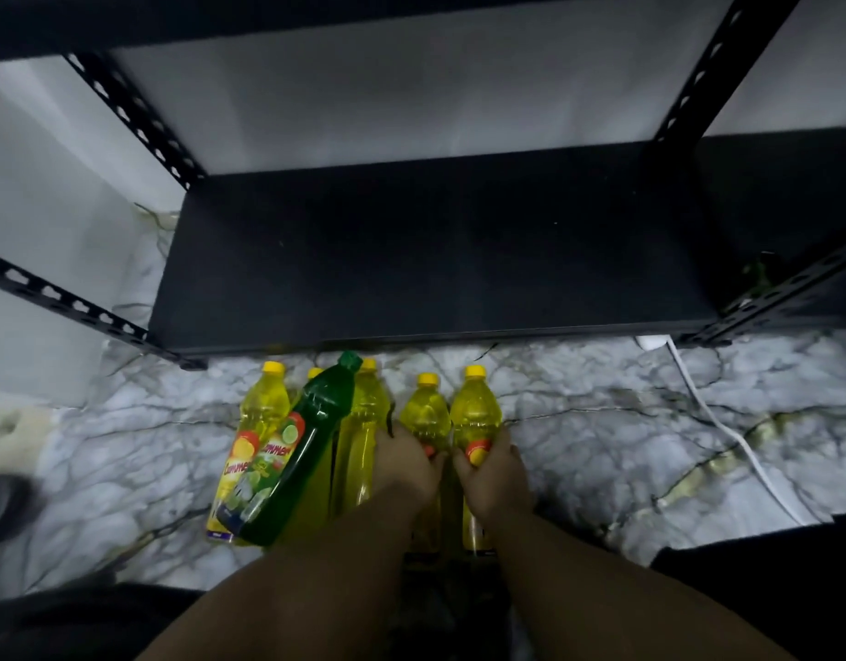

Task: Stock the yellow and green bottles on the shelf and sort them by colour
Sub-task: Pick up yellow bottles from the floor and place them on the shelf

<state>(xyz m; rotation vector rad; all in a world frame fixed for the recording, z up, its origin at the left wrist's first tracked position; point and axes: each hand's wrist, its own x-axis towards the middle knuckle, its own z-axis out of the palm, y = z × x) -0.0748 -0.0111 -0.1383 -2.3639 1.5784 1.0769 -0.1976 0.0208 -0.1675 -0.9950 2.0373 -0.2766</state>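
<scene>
Bottles stand in a row on the marble-patterned floor [602, 422] just in front of the black metal shelf [435, 260], whose bottom board I see bare. From the head view I count five yellow bottles with yellow caps, upright and close together, and one green bottle [297, 450] with a green cap leaning tilted across the two at the left end, its cap pointing toward the shelf. My left hand [404, 462] is closed around the lower body of the fourth yellow bottle [426, 412], fingers wrapped over its label. My right hand [495, 469] is closed around the rightmost yellow bottle [476, 407], thumb over its red and yellow label. Both bottles look to be standing on the floor. A white cable [726, 431] runs across the floor to the right, well apart from the bottles.
</scene>
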